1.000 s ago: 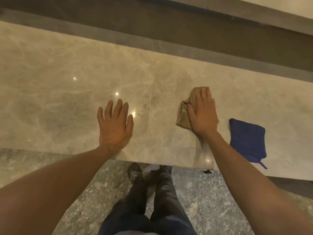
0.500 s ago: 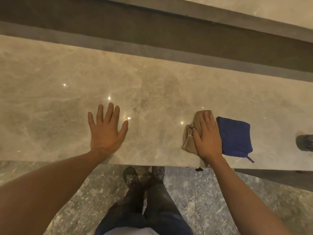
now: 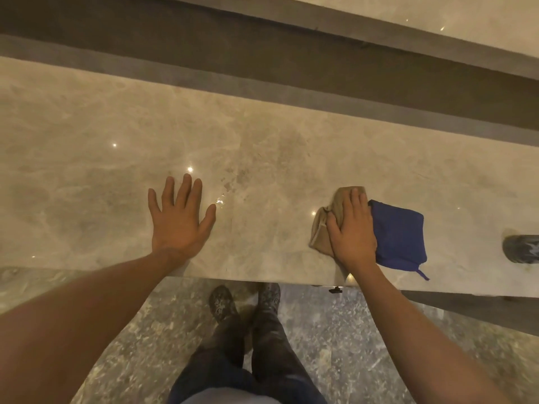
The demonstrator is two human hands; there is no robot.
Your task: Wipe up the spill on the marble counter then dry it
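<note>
The beige marble counter [image 3: 87, 170] runs across the view. My right hand [image 3: 354, 231] lies flat on a crumpled tan cloth [image 3: 320, 225] near the counter's front edge, pressing it down. A folded blue cloth [image 3: 401, 231] lies right beside it, touching my right hand's outer edge. My left hand [image 3: 179, 220] rests flat on the bare marble with its fingers spread, holding nothing. Faint damp smears and small droplets [image 3: 230, 182] show on the marble between my two hands.
A dark round object [image 3: 522, 248] sits on the counter at the right edge of view. A dark recessed ledge [image 3: 262, 62] runs behind the counter. Below the front edge are the speckled floor [image 3: 131, 345] and my legs and shoes [image 3: 248, 316].
My right hand slid the tan cloth rightward and toward the front edge until it came up against the blue cloth. My left hand stayed flat in place.
</note>
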